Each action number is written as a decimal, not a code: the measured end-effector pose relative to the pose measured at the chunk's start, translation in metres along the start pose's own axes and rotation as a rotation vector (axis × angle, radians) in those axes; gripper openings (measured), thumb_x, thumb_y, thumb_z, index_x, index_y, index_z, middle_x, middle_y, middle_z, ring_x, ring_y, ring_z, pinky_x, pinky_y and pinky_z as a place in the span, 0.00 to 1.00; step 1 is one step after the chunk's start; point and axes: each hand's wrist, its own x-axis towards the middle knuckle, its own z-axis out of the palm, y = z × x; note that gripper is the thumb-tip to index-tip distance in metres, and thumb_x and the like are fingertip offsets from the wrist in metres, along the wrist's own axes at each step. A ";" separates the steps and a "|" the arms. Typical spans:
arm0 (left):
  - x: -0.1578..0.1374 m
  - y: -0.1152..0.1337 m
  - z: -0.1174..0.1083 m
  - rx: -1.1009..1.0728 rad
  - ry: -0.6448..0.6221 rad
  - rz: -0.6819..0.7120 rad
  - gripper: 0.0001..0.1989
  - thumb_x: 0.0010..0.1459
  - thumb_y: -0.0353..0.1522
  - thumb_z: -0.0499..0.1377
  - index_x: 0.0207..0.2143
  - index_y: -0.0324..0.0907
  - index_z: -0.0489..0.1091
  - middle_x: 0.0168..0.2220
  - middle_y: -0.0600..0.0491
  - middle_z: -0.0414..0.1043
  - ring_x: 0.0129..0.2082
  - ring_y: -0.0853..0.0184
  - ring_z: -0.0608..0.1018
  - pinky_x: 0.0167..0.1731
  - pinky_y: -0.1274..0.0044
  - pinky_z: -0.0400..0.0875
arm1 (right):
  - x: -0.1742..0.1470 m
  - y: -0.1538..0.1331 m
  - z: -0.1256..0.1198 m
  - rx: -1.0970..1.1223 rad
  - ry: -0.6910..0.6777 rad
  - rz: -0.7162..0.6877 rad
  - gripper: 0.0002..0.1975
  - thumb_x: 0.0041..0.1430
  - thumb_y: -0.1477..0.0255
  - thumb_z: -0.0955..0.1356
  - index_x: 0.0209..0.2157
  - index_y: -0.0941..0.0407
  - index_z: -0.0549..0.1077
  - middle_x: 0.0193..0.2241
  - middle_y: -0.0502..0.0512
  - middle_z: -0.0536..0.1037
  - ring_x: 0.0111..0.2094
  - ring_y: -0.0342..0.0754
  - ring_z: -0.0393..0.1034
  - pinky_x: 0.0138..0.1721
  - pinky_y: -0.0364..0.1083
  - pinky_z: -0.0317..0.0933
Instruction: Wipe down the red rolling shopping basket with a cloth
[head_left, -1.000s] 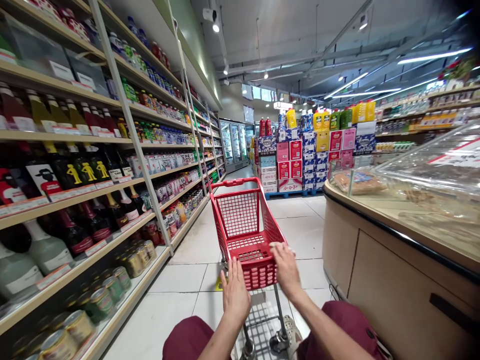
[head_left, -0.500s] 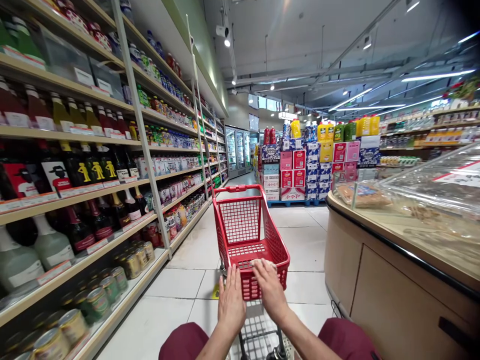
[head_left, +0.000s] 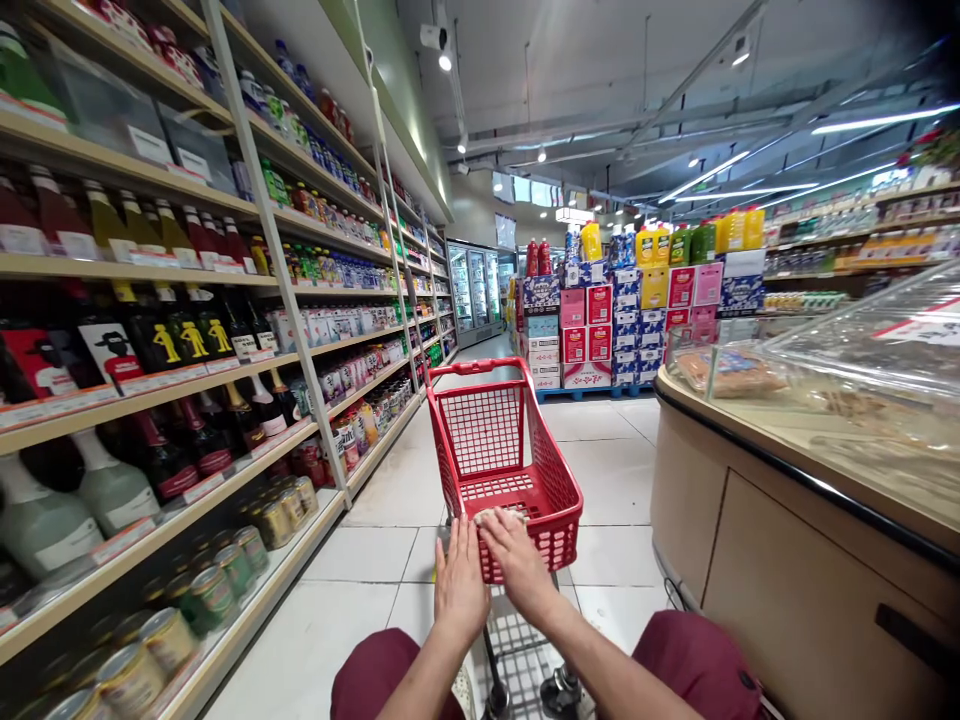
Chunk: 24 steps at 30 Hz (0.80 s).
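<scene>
A red plastic shopping cart [head_left: 556, 500] stands in front of me, its basket holding no goods. My right hand [head_left: 519, 565] lies over the basket's near rim, pressing a pale, crumpled cloth [head_left: 514, 514] against it. Most of that cloth is hidden under the fingers. Just to the left, my left hand [head_left: 461, 580] rests at the near left corner of the rim, fingers stretched out flat with nothing in them. The two hands are close together.
Shelves of bottles and cans [head_left: 217, 590] line the left side. A wooden counter [head_left: 750, 540] with clear covers curves along the right. Farther ahead are stacked drink cartons [head_left: 587, 335] on a blue pallet and glass-door fridges [head_left: 472, 290].
My right hand has slid left along the rim with the cloth, nearer to my left hand. The left hand stays at the corner. My view has shifted slightly.
</scene>
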 end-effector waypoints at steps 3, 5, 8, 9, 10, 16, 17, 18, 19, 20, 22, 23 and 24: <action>-0.001 -0.002 0.002 -0.008 0.021 0.029 0.38 0.43 0.23 0.46 0.59 0.35 0.42 0.61 0.49 0.39 0.61 0.63 0.41 0.58 0.63 0.40 | -0.004 0.026 -0.009 -0.045 0.035 0.123 0.25 0.54 0.84 0.53 0.51 0.56 0.63 0.51 0.54 0.66 0.57 0.51 0.49 0.54 0.57 0.50; -0.001 0.000 0.003 -0.017 0.038 0.021 0.38 0.42 0.23 0.46 0.59 0.34 0.42 0.61 0.49 0.39 0.61 0.63 0.41 0.57 0.63 0.41 | -0.007 0.041 -0.012 -0.078 0.060 0.224 0.25 0.53 0.85 0.54 0.51 0.58 0.63 0.51 0.59 0.66 0.58 0.52 0.47 0.53 0.59 0.49; 0.000 0.001 0.004 -0.016 0.056 -0.008 0.37 0.43 0.23 0.46 0.59 0.34 0.43 0.61 0.47 0.41 0.61 0.62 0.43 0.57 0.63 0.41 | -0.012 0.035 -0.009 -0.056 0.036 0.136 0.25 0.53 0.85 0.54 0.52 0.57 0.62 0.52 0.57 0.65 0.58 0.51 0.46 0.54 0.58 0.48; 0.000 0.001 0.004 -0.014 0.060 -0.007 0.37 0.43 0.23 0.46 0.59 0.34 0.44 0.61 0.47 0.42 0.61 0.62 0.43 0.57 0.62 0.41 | -0.013 0.030 -0.007 -0.040 0.017 0.069 0.26 0.53 0.85 0.54 0.52 0.56 0.62 0.53 0.55 0.64 0.58 0.50 0.46 0.54 0.57 0.48; 0.000 0.001 0.003 -0.011 0.064 -0.001 0.36 0.43 0.22 0.46 0.59 0.34 0.44 0.61 0.47 0.42 0.61 0.62 0.43 0.57 0.62 0.41 | -0.014 0.026 -0.006 -0.030 -0.001 0.014 0.26 0.54 0.85 0.54 0.53 0.55 0.61 0.53 0.54 0.63 0.58 0.49 0.46 0.54 0.56 0.49; 0.000 0.005 0.000 -0.003 0.083 0.047 0.37 0.44 0.21 0.45 0.59 0.34 0.42 0.61 0.47 0.40 0.61 0.63 0.43 0.57 0.62 0.40 | -0.016 0.040 -0.011 -0.091 0.049 0.156 0.24 0.54 0.84 0.54 0.52 0.57 0.63 0.53 0.57 0.63 0.59 0.51 0.45 0.54 0.59 0.47; 0.000 0.006 0.000 -0.002 0.088 0.055 0.37 0.44 0.21 0.45 0.59 0.34 0.42 0.61 0.48 0.40 0.61 0.63 0.43 0.57 0.62 0.40 | -0.017 0.038 -0.010 -0.092 0.056 0.178 0.24 0.54 0.84 0.55 0.52 0.58 0.63 0.53 0.58 0.63 0.59 0.52 0.45 0.54 0.59 0.47; 0.000 0.007 0.000 -0.001 0.091 0.060 0.36 0.44 0.21 0.45 0.59 0.34 0.42 0.61 0.48 0.40 0.61 0.63 0.43 0.57 0.62 0.40 | -0.017 0.034 -0.009 -0.084 0.057 0.172 0.24 0.54 0.84 0.55 0.52 0.58 0.63 0.53 0.58 0.63 0.59 0.51 0.45 0.54 0.58 0.47; 0.000 0.007 0.000 -0.001 0.090 0.062 0.36 0.44 0.22 0.45 0.59 0.34 0.43 0.61 0.47 0.40 0.61 0.63 0.43 0.57 0.62 0.40 | -0.017 0.028 -0.007 -0.066 0.054 0.136 0.24 0.54 0.84 0.55 0.52 0.58 0.63 0.53 0.57 0.63 0.58 0.50 0.45 0.54 0.57 0.48; 0.000 0.006 0.000 0.000 0.085 0.062 0.35 0.45 0.22 0.45 0.59 0.34 0.44 0.61 0.47 0.40 0.61 0.63 0.43 0.57 0.61 0.40 | -0.018 0.023 -0.005 -0.044 0.046 0.083 0.24 0.54 0.84 0.55 0.52 0.57 0.62 0.53 0.56 0.63 0.58 0.50 0.46 0.55 0.56 0.48; 0.000 0.005 -0.001 0.003 0.074 0.072 0.35 0.45 0.22 0.44 0.59 0.34 0.44 0.61 0.48 0.40 0.61 0.63 0.43 0.57 0.61 0.40 | -0.019 0.021 -0.006 -0.014 0.027 -0.018 0.25 0.54 0.84 0.55 0.52 0.56 0.62 0.54 0.54 0.63 0.58 0.48 0.46 0.54 0.54 0.50; -0.001 0.004 -0.002 0.004 0.071 0.079 0.35 0.44 0.22 0.44 0.59 0.35 0.44 0.61 0.48 0.40 0.61 0.64 0.43 0.57 0.61 0.39 | -0.020 0.025 -0.008 -0.016 0.023 -0.036 0.25 0.54 0.84 0.54 0.53 0.55 0.61 0.53 0.52 0.63 0.58 0.48 0.46 0.54 0.54 0.50; -0.001 0.004 -0.003 0.005 0.071 0.085 0.36 0.44 0.21 0.44 0.59 0.34 0.44 0.61 0.48 0.40 0.61 0.64 0.43 0.57 0.60 0.39 | -0.022 0.033 -0.011 -0.032 0.030 -0.016 0.25 0.55 0.84 0.54 0.53 0.55 0.61 0.53 0.52 0.63 0.58 0.48 0.46 0.54 0.55 0.51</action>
